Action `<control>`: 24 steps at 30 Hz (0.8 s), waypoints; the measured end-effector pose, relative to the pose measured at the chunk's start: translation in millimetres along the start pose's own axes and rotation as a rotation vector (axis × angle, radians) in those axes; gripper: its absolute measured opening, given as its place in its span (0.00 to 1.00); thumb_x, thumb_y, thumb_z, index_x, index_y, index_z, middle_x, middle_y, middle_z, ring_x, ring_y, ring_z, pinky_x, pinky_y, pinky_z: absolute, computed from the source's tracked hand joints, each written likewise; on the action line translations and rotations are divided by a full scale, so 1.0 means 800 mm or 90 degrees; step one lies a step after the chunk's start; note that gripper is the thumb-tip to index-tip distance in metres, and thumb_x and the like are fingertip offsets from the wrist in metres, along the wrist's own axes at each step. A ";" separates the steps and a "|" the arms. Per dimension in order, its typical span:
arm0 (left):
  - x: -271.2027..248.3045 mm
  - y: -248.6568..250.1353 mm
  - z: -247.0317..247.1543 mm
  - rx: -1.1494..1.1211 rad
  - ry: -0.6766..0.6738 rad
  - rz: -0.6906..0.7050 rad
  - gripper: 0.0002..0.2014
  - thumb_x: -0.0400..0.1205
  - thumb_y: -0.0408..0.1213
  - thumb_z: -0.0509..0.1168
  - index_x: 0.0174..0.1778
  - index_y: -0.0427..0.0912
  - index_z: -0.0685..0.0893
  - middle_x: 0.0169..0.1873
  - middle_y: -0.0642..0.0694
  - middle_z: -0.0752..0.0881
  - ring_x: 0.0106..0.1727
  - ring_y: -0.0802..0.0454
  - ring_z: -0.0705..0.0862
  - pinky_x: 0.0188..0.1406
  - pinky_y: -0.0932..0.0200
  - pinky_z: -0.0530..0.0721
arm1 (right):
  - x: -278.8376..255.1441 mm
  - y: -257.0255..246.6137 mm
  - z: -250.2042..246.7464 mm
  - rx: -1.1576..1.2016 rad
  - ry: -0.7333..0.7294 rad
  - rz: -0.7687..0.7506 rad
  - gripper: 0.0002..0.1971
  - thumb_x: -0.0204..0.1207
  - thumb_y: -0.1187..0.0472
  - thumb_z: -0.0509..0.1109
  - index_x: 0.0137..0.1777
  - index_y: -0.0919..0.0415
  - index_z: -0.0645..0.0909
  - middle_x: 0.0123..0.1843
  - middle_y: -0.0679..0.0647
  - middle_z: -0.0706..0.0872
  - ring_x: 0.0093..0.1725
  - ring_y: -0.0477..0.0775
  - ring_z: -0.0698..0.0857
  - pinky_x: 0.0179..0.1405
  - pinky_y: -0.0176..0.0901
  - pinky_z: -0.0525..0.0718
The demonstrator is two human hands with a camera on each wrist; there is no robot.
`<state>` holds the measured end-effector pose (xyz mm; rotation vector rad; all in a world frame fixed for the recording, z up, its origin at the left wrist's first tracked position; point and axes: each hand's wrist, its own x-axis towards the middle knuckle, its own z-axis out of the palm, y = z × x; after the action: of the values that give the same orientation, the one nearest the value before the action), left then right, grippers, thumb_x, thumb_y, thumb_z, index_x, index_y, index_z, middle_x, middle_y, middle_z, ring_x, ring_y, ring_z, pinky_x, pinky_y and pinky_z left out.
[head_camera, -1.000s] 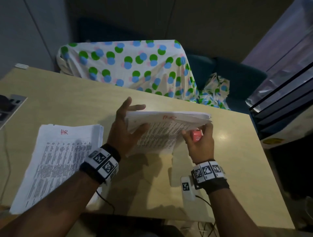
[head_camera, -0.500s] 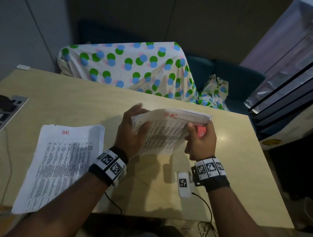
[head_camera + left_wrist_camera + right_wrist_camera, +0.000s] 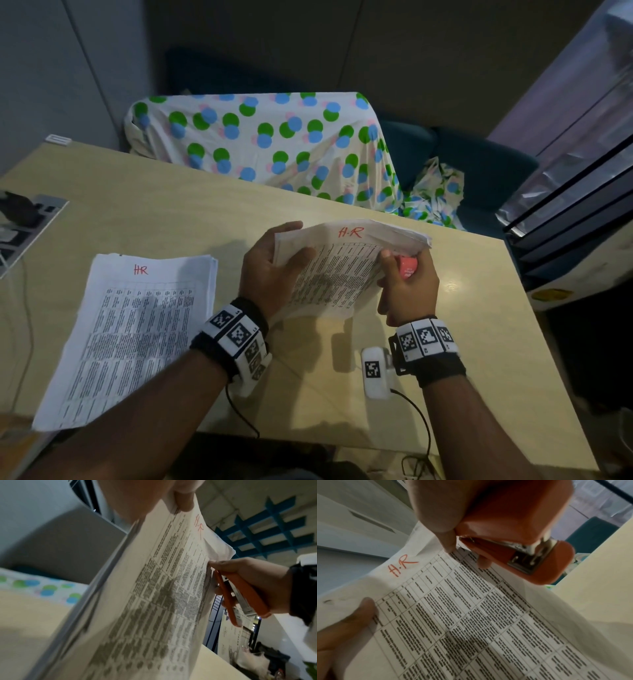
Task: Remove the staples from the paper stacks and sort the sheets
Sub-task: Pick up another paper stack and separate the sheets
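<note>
A stack of printed sheets (image 3: 342,270) marked "H.R" in red is held tilted above the table. My left hand (image 3: 270,270) grips its left edge, thumb (image 3: 359,615) on the top sheet. My right hand (image 3: 407,291) holds an orange stapler (image 3: 408,268) in its palm. At the same time its thumb and a finger pinch the right edge of the stack's upper sheets (image 3: 171,588). The stapler (image 3: 513,534) points away from the paper, its metal anvil showing. A second stack (image 3: 137,329) marked "HR" lies flat on the table at the left.
A beige table (image 3: 486,342) carries a white tagged device (image 3: 375,371) with a cable near my right wrist. A socket panel (image 3: 24,222) sits at the left edge. Behind the table is a dotted cloth (image 3: 267,144) over a seat. Dark shelving stands at the right.
Both hands have tilted the held stack more towards me and drawn it slightly nearer. My left thumb has slid further onto the top sheet. The stack on the table has not moved.
</note>
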<state>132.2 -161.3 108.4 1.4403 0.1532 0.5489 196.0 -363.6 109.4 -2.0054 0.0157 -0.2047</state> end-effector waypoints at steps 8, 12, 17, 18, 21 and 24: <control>-0.013 -0.013 0.000 -0.010 -0.011 -0.127 0.03 0.71 0.48 0.69 0.33 0.60 0.87 0.31 0.66 0.90 0.37 0.69 0.87 0.30 0.73 0.83 | -0.001 -0.006 0.001 0.022 0.013 -0.003 0.15 0.76 0.50 0.73 0.61 0.48 0.79 0.41 0.56 0.89 0.28 0.61 0.85 0.25 0.50 0.86; -0.013 -0.014 -0.001 0.010 -0.017 -0.104 0.06 0.73 0.45 0.71 0.35 0.65 0.87 0.33 0.67 0.89 0.39 0.70 0.86 0.32 0.73 0.83 | 0.003 -0.004 0.000 0.016 0.006 -0.012 0.13 0.75 0.48 0.73 0.58 0.45 0.79 0.41 0.57 0.90 0.29 0.62 0.85 0.27 0.51 0.88; -0.018 -0.018 0.002 0.029 0.016 -0.126 0.07 0.69 0.56 0.68 0.35 0.60 0.87 0.33 0.61 0.90 0.39 0.65 0.87 0.33 0.67 0.86 | 0.008 -0.005 -0.006 0.001 -0.021 -0.022 0.11 0.75 0.47 0.72 0.55 0.43 0.79 0.39 0.59 0.89 0.26 0.64 0.84 0.21 0.52 0.85; -0.018 -0.018 0.004 0.040 0.024 -0.134 0.06 0.71 0.54 0.68 0.36 0.59 0.86 0.34 0.59 0.90 0.40 0.63 0.88 0.35 0.62 0.86 | 0.009 -0.005 -0.007 0.005 -0.026 -0.024 0.11 0.76 0.48 0.72 0.56 0.45 0.79 0.39 0.60 0.89 0.25 0.64 0.83 0.17 0.52 0.84; -0.018 -0.018 0.007 0.056 0.037 -0.139 0.06 0.73 0.51 0.65 0.39 0.56 0.85 0.40 0.54 0.89 0.46 0.53 0.88 0.41 0.53 0.87 | 0.009 -0.009 -0.009 0.006 -0.037 -0.029 0.10 0.76 0.50 0.73 0.56 0.46 0.79 0.39 0.59 0.89 0.26 0.64 0.84 0.18 0.53 0.85; -0.018 -0.018 0.008 0.074 0.050 -0.142 0.06 0.73 0.51 0.65 0.37 0.55 0.84 0.38 0.53 0.89 0.44 0.52 0.87 0.40 0.53 0.87 | 0.008 -0.010 -0.010 0.003 -0.043 -0.024 0.13 0.75 0.49 0.73 0.58 0.45 0.79 0.41 0.56 0.90 0.29 0.65 0.86 0.24 0.56 0.87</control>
<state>125.7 -173.7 92.2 1.4913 0.4089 0.4196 200.4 -368.2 121.3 -2.0079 -0.0657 -0.1613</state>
